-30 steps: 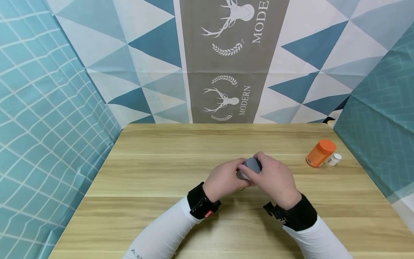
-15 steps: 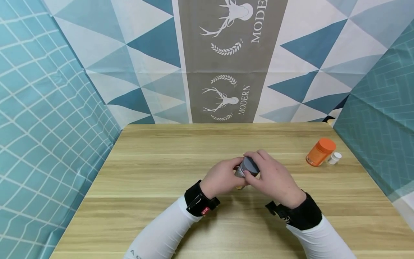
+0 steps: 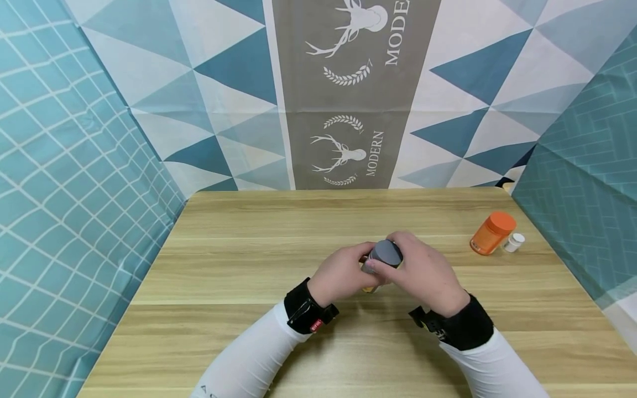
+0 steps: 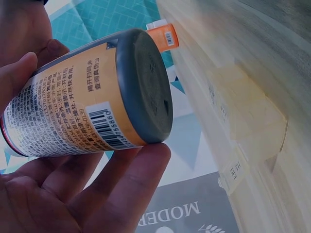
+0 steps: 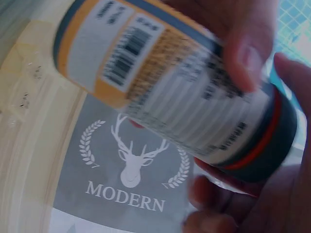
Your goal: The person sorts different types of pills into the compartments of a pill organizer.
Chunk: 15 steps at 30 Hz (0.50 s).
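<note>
Both hands hold a supplement bottle (image 4: pixel 73 102) above the table, in front of the person. It has an orange and white printed label with a barcode, a dark base and a dark grey cap (image 3: pixel 386 253). My left hand (image 3: pixel 340 275) grips the body, its thumb and fingers spread around the label. At the other end my right hand (image 3: pixel 427 275) grips the cap between thumb and fingers. The bottle is tilted, cap toward the upper right in the head view. In the right wrist view a red ring (image 5: pixel 260 145) shows beside the dark cap.
An orange jar (image 3: pixel 487 239) with an orange lid stands at the right of the wooden table (image 3: pixel 239 265). Beside it is a small white bottle (image 3: pixel 513 242). Patterned cloth (image 3: pixel 343 110) hangs behind the table, with blue-green cloth at both sides.
The right hand has turned back and forth over the cap, its fingers shifting around it. The left hand has stayed nearly in place, and the bottle is a little more tilted.
</note>
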Motion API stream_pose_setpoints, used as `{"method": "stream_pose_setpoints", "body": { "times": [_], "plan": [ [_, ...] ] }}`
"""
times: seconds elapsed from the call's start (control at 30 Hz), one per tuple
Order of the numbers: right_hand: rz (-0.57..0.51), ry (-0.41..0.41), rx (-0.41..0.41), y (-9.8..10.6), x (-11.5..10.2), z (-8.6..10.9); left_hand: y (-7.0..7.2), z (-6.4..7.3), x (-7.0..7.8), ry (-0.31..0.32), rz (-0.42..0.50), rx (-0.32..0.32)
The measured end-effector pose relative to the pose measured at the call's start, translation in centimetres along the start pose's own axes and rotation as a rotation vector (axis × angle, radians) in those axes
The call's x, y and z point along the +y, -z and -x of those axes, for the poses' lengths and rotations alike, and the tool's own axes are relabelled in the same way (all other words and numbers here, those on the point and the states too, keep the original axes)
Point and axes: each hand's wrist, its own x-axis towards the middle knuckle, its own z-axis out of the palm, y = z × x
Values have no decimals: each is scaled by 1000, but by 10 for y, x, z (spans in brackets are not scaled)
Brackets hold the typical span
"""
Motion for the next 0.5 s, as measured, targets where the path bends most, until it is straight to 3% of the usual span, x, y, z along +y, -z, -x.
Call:
{"method": "stream_pose_setpoints", "body": {
  "times": [0.1,0.17,0.5],
  "plan": [
    [15,-13,18,-2,0,-1,0,0,1,-13,-15,4],
    [22,21,18,-2,0,-2,0,0,2,-11,-35,9],
    [39,309,13,-1,9,-4,-3,-2,0,28,-56,30]
  ]
}}
